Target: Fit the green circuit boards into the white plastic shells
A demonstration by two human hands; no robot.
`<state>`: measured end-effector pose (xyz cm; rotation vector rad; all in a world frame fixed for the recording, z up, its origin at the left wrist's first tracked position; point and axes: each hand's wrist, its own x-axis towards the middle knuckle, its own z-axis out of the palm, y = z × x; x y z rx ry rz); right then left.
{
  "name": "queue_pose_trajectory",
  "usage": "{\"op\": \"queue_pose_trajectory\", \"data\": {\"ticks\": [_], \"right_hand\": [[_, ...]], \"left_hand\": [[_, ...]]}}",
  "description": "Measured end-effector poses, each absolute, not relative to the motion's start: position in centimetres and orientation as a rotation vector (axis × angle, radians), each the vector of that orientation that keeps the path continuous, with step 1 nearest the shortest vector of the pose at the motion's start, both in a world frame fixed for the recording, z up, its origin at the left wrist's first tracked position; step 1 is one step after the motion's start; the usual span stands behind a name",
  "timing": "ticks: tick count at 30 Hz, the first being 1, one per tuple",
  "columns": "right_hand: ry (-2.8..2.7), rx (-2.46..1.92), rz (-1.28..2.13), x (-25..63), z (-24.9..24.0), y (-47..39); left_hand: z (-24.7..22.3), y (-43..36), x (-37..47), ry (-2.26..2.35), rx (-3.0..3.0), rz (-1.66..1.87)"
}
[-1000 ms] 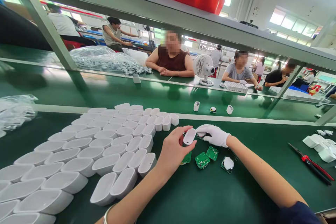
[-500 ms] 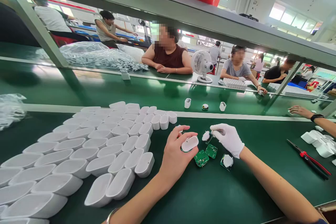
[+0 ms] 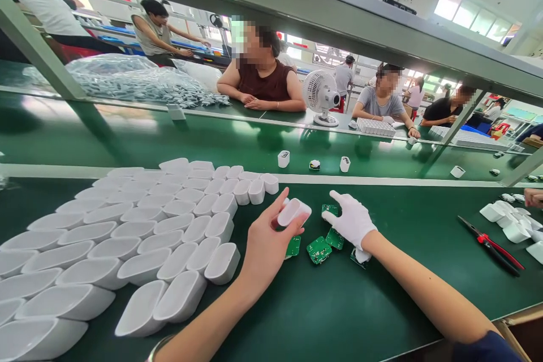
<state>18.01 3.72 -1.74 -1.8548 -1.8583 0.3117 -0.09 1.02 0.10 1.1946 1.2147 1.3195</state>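
Note:
My left hand [image 3: 265,240] is closed around a small white plastic housing [image 3: 296,211], tilted up so its hollow side faces me. My right hand [image 3: 353,219], in a white glove, has its thumb and forefinger apart. A green circuit board [image 3: 329,208] lies by those two fingers; I cannot tell if they touch it. Nearer me are two more green boards, one in front [image 3: 319,250] and another [image 3: 335,238] beside the glove. Another board [image 3: 293,246] shows partly below my left hand. Under my right wrist sits a board with a white part [image 3: 360,257], partly covered.
Rows of white housings [image 3: 169,232] cover the left of the green bench. Red-and-black pliers [image 3: 490,244] lie right, beside more white housings [image 3: 509,218]. Several small parts rest on the strip beyond, including a housing [image 3: 284,159]. A shelf beam [image 3: 297,17] crosses overhead; people sit opposite.
The view has shifted, so the bench contents appear further left. My left hand has tilted the housing upward. My right fingers have spread, and the white-topped piece they pinched no longer shows there.

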Motion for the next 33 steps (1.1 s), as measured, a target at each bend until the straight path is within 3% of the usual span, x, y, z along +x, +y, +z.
{"op": "queue_pose_trajectory", "data": {"ticks": [11,16,22,29,33], "right_hand": [[-2.108,-1.445,0.534,20.6,-1.0,2.4],[-2.057,-1.504,0.894,22.1,-0.1,1.5],[-1.969,-1.814,0.472,19.2,-0.2,-0.1],[-1.945,-1.804,0.446,19.4,-1.0,0.6],[-1.948,-1.751,0.263,19.1,0.2,4.4]], "left_hand": [[-0.8,0.8,0.0,1.328,1.494,1.240],[-0.4,0.4,0.3,1.314,1.472,1.225],[-0.8,0.6,0.3,1.282,1.465,1.232],[-1.0,0.5,0.6,1.282,1.532,1.215],[-0.7,0.1,0.6,1.326,1.513,1.205]]}}
